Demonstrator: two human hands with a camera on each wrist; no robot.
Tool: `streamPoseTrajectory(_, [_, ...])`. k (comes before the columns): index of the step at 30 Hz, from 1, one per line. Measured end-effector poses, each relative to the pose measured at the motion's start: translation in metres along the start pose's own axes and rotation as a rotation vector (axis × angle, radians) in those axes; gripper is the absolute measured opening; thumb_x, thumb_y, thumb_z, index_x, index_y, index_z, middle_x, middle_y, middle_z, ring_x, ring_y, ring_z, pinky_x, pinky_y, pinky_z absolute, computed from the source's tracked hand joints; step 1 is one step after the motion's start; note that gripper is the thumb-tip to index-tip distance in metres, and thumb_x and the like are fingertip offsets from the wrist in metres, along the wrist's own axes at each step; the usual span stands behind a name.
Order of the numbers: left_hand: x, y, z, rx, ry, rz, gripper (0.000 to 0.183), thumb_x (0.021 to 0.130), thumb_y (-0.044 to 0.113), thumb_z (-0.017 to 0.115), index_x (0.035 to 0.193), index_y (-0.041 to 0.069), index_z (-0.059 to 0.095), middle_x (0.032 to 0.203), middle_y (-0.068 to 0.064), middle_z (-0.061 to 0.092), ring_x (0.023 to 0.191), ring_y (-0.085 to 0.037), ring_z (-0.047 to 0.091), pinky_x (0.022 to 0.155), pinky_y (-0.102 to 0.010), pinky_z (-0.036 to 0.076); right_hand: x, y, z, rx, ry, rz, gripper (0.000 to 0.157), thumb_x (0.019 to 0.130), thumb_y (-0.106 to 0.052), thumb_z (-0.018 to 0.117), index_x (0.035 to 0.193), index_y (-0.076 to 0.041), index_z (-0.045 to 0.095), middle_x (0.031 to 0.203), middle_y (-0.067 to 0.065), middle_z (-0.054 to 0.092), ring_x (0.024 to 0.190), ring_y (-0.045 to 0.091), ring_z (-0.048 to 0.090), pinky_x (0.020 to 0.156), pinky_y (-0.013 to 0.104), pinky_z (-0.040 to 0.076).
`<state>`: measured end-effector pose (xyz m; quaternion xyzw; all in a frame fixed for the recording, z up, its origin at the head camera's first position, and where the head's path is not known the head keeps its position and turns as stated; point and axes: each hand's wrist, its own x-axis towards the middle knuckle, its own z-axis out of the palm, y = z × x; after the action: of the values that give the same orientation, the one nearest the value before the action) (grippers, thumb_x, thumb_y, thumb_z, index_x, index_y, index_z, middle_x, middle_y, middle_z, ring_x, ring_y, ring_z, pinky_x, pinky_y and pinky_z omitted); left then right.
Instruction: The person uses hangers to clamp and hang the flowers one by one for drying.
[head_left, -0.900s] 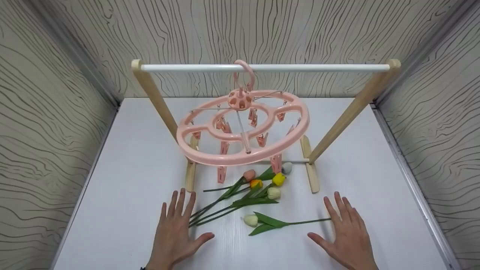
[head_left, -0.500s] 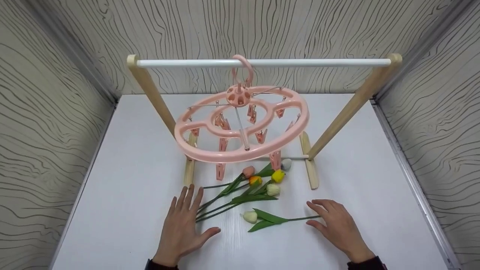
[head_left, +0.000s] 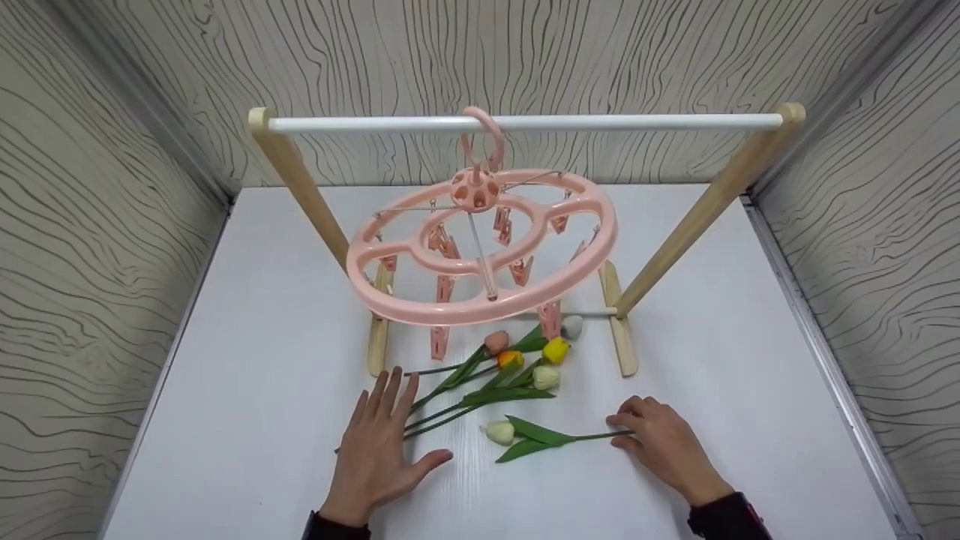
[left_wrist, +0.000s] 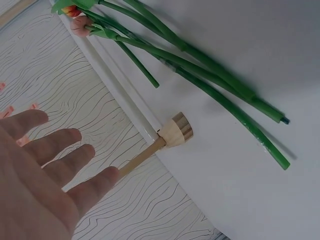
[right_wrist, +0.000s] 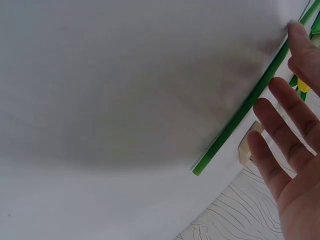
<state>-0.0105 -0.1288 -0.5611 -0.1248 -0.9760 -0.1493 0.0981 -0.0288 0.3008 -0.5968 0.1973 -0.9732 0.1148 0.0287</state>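
1. Walls with a wood-grain line pattern (head_left: 637,67) stand around a white table (head_left: 225,337), which spreads out beneath the pink hanger (head_left: 450,313)
2. The hanger hooks over the white bar (head_left: 637,122) of a wooden rack (head_left: 675,232), seemingly so that its pink clips (head_left: 440,343) can dangle freely above the table
3. Five tulips (head_left: 510,394) overlap on the table, below the hanger and toward its near side; their heads point right and their stems run together to the left, as if laid loosely in one bunch
4. A single cream tulip (head_left: 551,437) lies apart, nearer the person than the hanger; it faces the other way, head left and stem right, which puts its stem end within easy reach of the right hand (head_left: 664,442)
5. In front of the hanger and to its left, the left hand (head_left: 379,457) is spread, fingers straight, holding nothing, beside the bunched stems and seemingly clear of them
6. In front of the hanger and to its right, the right hand has its thumb and forefinger about the single stem, its other fingers loosely bent; whether it pinches the stem, I cannot tell
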Motion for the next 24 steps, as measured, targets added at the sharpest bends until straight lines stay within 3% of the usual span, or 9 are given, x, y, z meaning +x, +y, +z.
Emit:
streamPoseTrajectory(6, [0.001, 0.002, 0.005, -0.014, -0.005, -0.002, 0.105, 0.074, 0.078, 0.076, 0.154, 0.013, 0.054, 0.159, -0.017, 0.054, 0.148, -0.039, 0.051, 0.114, -0.061, 0.052, 0.003, 0.000, 0.005, 0.037, 0.021, -0.005, 0.021, 0.074, -0.014, 0.094, 0.079, -0.022, 0.075, 0.089, -0.011, 0.064, 0.080, 0.009, 0.058, 0.066, 0.022, 0.050])
streamPoseTrajectory(10, [0.002, 0.005, 0.007, -0.017, 0.012, 0.017, 0.096, 0.076, 0.074, 0.079, 0.148, 0.013, 0.061, 0.156, -0.018, 0.058, 0.146, -0.038, 0.054, 0.111, -0.060, 0.055, 0.003, -0.001, 0.007, -0.046, -0.006, -0.039, 0.023, 0.081, -0.014, 0.090, 0.084, -0.020, 0.068, 0.088, -0.009, 0.059, 0.081, 0.009, 0.054, 0.065, 0.022, 0.047])
streamPoseTrajectory(14, [0.004, 0.010, 0.008, -0.017, 0.020, 0.043, 0.090, 0.080, 0.074, 0.076, 0.144, 0.012, 0.064, 0.151, -0.018, 0.062, 0.143, -0.037, 0.057, 0.110, -0.057, 0.056, 0.000, -0.003, 0.005, -0.137, 0.018, -0.099, 0.023, 0.085, -0.014, 0.085, 0.090, -0.018, 0.064, 0.087, -0.007, 0.057, 0.081, 0.009, 0.052, 0.066, 0.024, 0.047])
streamPoseTrajectory(18, [0.007, 0.018, 0.005, -0.033, 0.033, 0.081, 0.083, 0.085, 0.073, 0.072, 0.141, 0.012, 0.066, 0.146, -0.016, 0.066, 0.139, -0.036, 0.061, 0.109, -0.052, 0.058, -0.001, -0.009, -0.007, -0.191, 0.060, -0.106, 0.025, 0.085, -0.008, 0.084, 0.092, -0.018, 0.062, 0.086, -0.007, 0.057, 0.082, 0.009, 0.050, 0.066, 0.024, 0.046])
streamPoseTrajectory(24, [0.015, 0.038, -0.005, -0.065, 0.080, 0.170, 0.065, 0.086, 0.054, 0.084, 0.135, 0.013, 0.069, 0.136, -0.012, 0.073, 0.131, -0.031, 0.066, 0.103, -0.047, 0.061, 0.007, -0.025, -0.038, -0.263, 0.135, -0.135, 0.033, 0.079, -0.007, 0.090, 0.094, -0.016, 0.062, 0.086, -0.005, 0.056, 0.081, 0.011, 0.051, 0.066, 0.024, 0.047])
